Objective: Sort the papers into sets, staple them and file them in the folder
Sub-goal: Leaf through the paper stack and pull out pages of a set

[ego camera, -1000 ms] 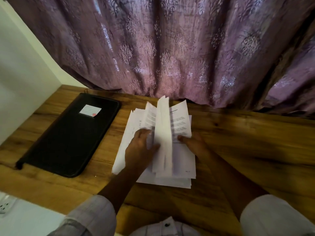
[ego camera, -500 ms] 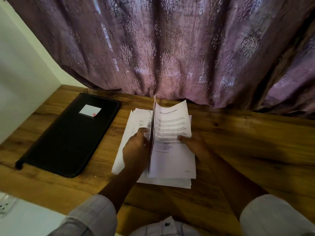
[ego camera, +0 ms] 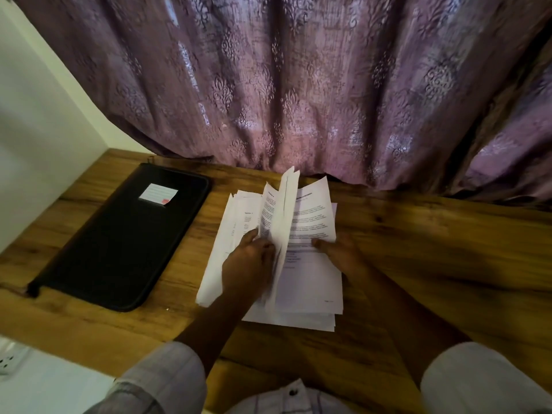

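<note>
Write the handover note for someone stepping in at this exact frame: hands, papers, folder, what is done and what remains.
The left hand grips a few sheets lifted upright out of the papers.
The right hand holds the right-hand page by its edge, thumb on top.
The papers lie in one loose pile on the table. The folder lies shut to their left.
Done: no stapled or filed set shows.
Left: finish sorting, staple, file. No stapler is in view.
</note>
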